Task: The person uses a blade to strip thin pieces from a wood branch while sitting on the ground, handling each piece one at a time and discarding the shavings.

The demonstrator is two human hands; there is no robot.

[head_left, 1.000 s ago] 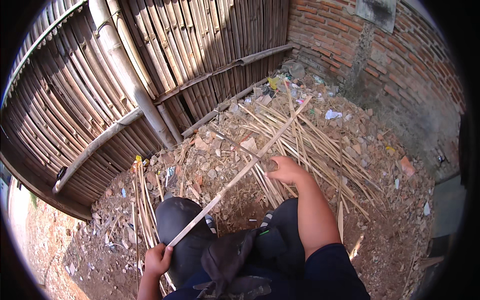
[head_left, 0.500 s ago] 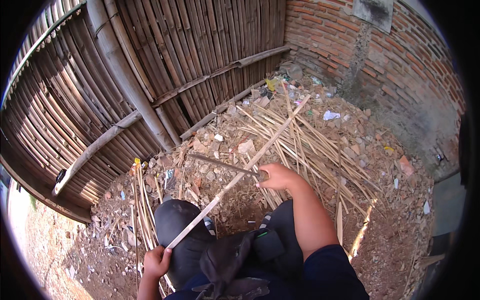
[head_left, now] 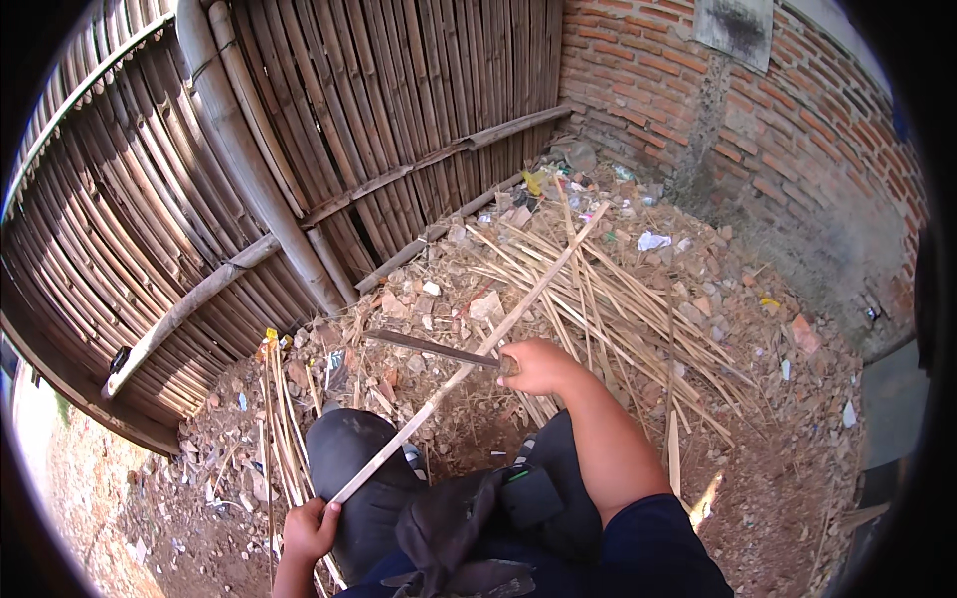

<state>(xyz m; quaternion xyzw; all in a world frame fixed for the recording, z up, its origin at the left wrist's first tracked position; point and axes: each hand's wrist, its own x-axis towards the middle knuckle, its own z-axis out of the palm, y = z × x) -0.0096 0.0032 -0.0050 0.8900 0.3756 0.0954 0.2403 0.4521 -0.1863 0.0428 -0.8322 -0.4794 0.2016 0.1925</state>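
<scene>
A long, pale bamboo strip (head_left: 424,414) slants from my left side over my left knee toward the far right. Its near end is pinched between thumb and fingers of my left hand (head_left: 310,527). My right hand (head_left: 538,367) is closed around the handle of a long, dark-bladed knife (head_left: 431,346). The blade points left and lies across the strip around its middle, seemingly against it; its tip hangs over the rubble. Most of the handle is hidden in my fist.
Many loose bamboo strips (head_left: 638,324) lie piled ahead to the right. Another bundle of strips (head_left: 282,429) is beside my left knee. Broken bricks and litter cover the ground. A bamboo fence (head_left: 399,90) stands at the left and back, a brick wall (head_left: 797,140) at the right.
My right hand and the knife have shifted slightly left and nearer to me along the strip. My left hand holds the strip in nearly the same place.
</scene>
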